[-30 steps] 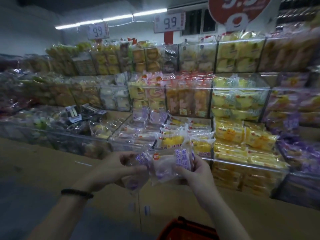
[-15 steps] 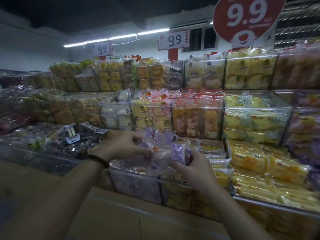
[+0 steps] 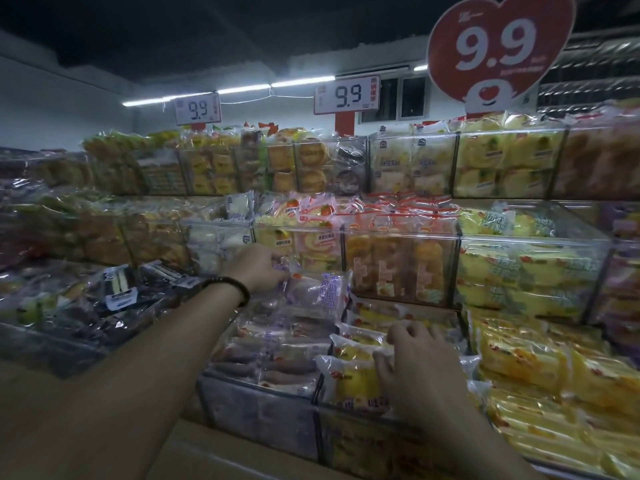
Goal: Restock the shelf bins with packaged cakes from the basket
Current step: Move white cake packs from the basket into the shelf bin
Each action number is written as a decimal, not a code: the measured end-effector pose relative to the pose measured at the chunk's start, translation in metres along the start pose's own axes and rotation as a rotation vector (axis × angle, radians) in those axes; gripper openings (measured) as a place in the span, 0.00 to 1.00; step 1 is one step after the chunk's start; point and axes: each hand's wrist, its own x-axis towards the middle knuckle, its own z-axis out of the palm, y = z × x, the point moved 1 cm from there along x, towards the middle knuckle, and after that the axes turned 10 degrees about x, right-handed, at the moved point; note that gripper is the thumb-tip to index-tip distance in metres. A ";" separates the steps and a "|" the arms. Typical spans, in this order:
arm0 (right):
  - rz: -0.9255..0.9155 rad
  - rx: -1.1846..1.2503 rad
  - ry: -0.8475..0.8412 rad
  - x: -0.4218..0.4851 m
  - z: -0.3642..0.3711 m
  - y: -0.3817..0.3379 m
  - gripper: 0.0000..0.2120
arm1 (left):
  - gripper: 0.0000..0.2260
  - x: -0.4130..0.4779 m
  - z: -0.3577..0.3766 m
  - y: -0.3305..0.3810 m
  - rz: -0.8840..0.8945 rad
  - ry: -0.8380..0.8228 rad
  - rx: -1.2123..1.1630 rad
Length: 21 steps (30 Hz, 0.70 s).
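The left arm was extended forward, and the left hand [image 3: 263, 268] was pinched on the edge of a purple cake package [image 3: 320, 289]. The right hand [image 3: 415, 355] was held lower and nearer, palm down, fingers curled; its grip could not be determined.

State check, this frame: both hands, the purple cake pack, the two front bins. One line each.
left hand: pinches the purple cake pack by its left edge.
purple cake pack: held at the back of the purple bin, not released.
right hand: fingers bent, resting on yellow packs; grip unclear.
purple bin: stocked with purple packs lying flat.
yellow bin: packs heaped above its rim.
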 end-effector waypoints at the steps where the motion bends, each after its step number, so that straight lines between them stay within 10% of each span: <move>1: 0.001 0.016 -0.015 0.001 0.003 0.003 0.18 | 0.21 0.006 0.008 -0.001 -0.013 0.016 0.028; 10: -0.017 -0.002 -0.021 0.000 0.026 0.010 0.17 | 0.19 0.029 0.079 -0.015 -0.133 -0.153 0.097; 14: 0.009 0.010 0.002 -0.001 0.030 0.010 0.24 | 0.42 0.017 0.093 -0.008 -0.121 -0.085 0.143; 21: 0.003 0.024 0.005 -0.003 0.028 0.010 0.15 | 0.41 0.008 0.109 -0.008 0.027 -0.215 0.120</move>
